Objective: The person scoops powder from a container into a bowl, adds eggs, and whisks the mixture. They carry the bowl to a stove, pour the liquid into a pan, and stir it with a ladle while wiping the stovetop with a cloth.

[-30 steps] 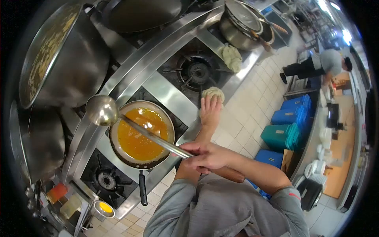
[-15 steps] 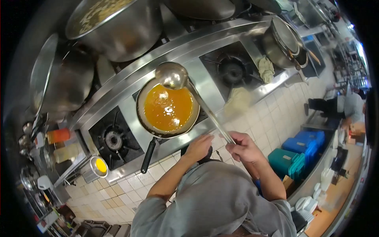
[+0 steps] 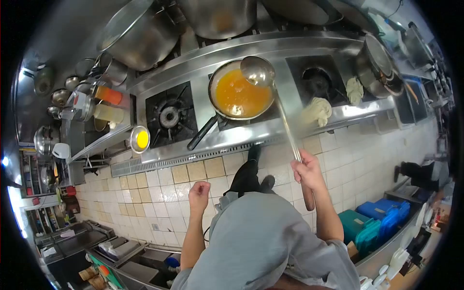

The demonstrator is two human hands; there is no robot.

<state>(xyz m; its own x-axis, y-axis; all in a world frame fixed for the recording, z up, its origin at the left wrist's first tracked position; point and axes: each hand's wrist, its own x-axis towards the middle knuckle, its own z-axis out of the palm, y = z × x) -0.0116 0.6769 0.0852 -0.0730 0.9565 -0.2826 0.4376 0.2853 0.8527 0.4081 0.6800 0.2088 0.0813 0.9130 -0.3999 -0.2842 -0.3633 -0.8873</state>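
My right hand (image 3: 308,170) is closed round the long handle of a metal ladle (image 3: 258,71). The ladle's bowl rests over the right rim of a frying pan (image 3: 226,71) on the stove. Orange-yellow liquid (image 3: 239,94) covers the pan's bottom. Toward the lower left points the pan's black handle (image 3: 203,132). My left hand (image 3: 199,192) hangs over the floor below that handle, fingers curled, with nothing visible in it.
Burners (image 3: 169,116) flank the pan, and large pots (image 3: 145,46) stand behind. At the left is a small bowl of yellow liquid (image 3: 141,139). Cloths (image 3: 319,110) lie at the right front edge. Lidded bins (image 3: 355,224) and another person (image 3: 420,172) are at the right.
My left hand has moved away from the ladle handle, down to the left. The view has shifted, so the pan appears farther right and higher. The ladle stays in my right hand.
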